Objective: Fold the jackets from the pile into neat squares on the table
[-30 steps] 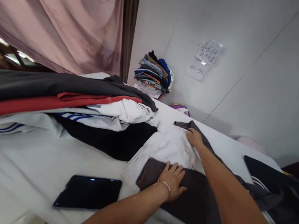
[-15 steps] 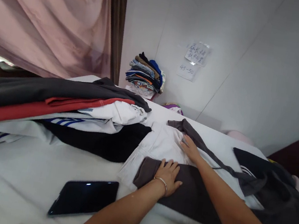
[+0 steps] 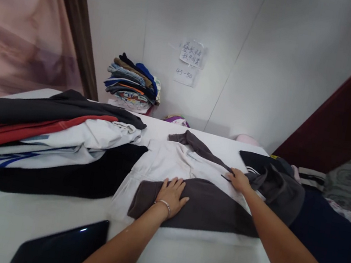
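Observation:
A white and dark grey long-sleeved garment (image 3: 167,159) lies spread on the white table (image 3: 129,253). My left hand (image 3: 172,196) rests flat with fingers spread on the garment's near dark grey part, close to its left end. Farther right, my right hand (image 3: 239,180) has its fingers closed on the edge of the narrow dark grey strip of fabric, which runs from the far left side of the garment. White cloth shows between the two grey parts. Beyond my right hand the dark grey fabric bunches up.
Several garments lie layered at left, with a red one (image 3: 42,128) and a black one (image 3: 89,173) among them. A phone (image 3: 64,243) lies near the front edge. Folded clothes (image 3: 133,82) are stacked by the wall. Dark blue clothes (image 3: 319,234) lie at right.
My right hand has moved right along the garment, from the white cloth to the grey edge, and closed on it. My left hand stays flat on the grey part. The view has turned right.

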A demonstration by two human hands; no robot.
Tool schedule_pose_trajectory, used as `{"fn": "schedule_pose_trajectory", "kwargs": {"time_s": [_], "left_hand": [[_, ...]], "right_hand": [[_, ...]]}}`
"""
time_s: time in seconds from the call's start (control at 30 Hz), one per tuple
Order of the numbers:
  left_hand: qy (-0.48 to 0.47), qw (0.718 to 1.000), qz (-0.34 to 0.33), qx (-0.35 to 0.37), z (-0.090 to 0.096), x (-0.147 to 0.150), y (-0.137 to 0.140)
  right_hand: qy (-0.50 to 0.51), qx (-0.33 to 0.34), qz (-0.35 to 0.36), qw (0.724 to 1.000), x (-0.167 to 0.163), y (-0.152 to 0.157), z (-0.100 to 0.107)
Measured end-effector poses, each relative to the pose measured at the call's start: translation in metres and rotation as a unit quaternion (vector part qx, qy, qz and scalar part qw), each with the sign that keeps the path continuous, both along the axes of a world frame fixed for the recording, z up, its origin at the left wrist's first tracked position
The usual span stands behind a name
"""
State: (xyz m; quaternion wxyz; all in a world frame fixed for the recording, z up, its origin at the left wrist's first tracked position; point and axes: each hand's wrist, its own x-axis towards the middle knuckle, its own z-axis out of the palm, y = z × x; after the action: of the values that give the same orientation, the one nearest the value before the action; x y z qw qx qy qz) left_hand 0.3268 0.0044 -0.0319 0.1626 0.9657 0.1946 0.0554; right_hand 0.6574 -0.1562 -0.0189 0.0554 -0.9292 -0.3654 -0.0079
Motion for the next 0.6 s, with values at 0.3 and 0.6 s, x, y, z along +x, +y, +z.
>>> {"fn": "schedule_pose_trajectory", "kwargs": {"time_s": [0.3,0.6], "left_hand": [[0.019,0.999,-0.004,0.027,0.002,0.000,0.002],[0.038,0.999,-0.002,0.028,0.010,-0.002,0.001]], "right_hand": [[0.042,-0.020,-0.022,0.999,0.034,0.034,0.005],[-0.004,-0.017,-0.089,0.996,0.054,0.035,0.010]]}}
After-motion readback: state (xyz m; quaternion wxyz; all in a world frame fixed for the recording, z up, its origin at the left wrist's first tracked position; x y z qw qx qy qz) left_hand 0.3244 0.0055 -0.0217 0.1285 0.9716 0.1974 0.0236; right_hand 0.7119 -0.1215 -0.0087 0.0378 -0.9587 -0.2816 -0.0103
